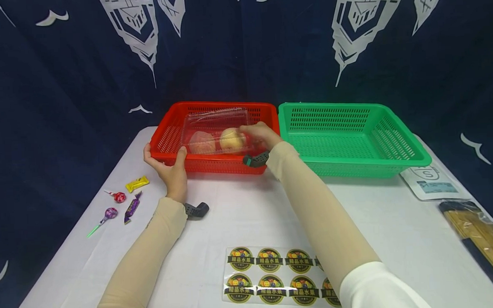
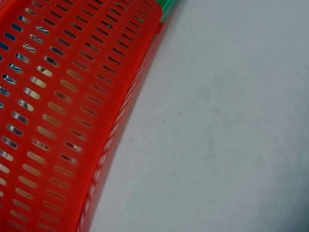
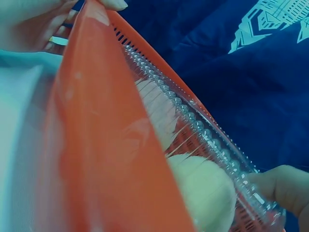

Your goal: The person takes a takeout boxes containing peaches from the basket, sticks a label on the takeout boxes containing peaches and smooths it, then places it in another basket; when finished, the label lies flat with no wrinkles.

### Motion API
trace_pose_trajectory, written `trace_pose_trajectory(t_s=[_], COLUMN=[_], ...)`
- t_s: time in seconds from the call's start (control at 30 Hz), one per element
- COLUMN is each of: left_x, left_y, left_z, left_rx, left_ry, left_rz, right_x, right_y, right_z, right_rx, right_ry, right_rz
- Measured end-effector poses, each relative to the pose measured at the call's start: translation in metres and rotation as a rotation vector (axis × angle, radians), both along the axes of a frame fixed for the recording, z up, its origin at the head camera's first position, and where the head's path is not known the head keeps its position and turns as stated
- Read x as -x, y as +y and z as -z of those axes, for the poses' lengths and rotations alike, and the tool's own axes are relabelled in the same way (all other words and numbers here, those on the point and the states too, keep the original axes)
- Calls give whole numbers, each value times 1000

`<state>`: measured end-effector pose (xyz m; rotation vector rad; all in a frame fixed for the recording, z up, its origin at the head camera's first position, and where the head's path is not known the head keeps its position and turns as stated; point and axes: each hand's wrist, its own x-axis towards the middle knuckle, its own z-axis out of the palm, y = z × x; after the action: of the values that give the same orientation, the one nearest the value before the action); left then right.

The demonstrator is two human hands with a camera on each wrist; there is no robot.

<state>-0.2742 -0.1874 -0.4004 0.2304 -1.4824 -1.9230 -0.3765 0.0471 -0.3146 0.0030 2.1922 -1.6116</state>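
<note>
Left hand: fingers curled over red basket rim, steadying it.
Right hand: fingers grip clear fruit box.
Advice: lift level, clear of the walls.

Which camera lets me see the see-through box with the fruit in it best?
The head view: the whole clear box sits in the red basket, with two fruits inside and the right hand on it. The right wrist view shows only its ridged edge and one fruit close up. The left wrist view shows none of it.
</note>
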Motion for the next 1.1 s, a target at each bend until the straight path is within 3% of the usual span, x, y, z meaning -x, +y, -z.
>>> trace_pose_trajectory(t_s=[0.33,0.6,0.9,1.1], left_x=[1,1,0,0], left_y=[-1,-1,0,0], left_z=[1,1,0,0], left_rx=[8,4,11,10], left_ry=[16,31,28,18], left_rz=[4,4,8,10], right_x=[1,1,5,5], right_y=[-1,-1,-3,-3], right_z=[2,1,3,3], right_rx=[138,105,177,177], right_ry=[7,44,120,118], right_rz=[65,63,32,-5])
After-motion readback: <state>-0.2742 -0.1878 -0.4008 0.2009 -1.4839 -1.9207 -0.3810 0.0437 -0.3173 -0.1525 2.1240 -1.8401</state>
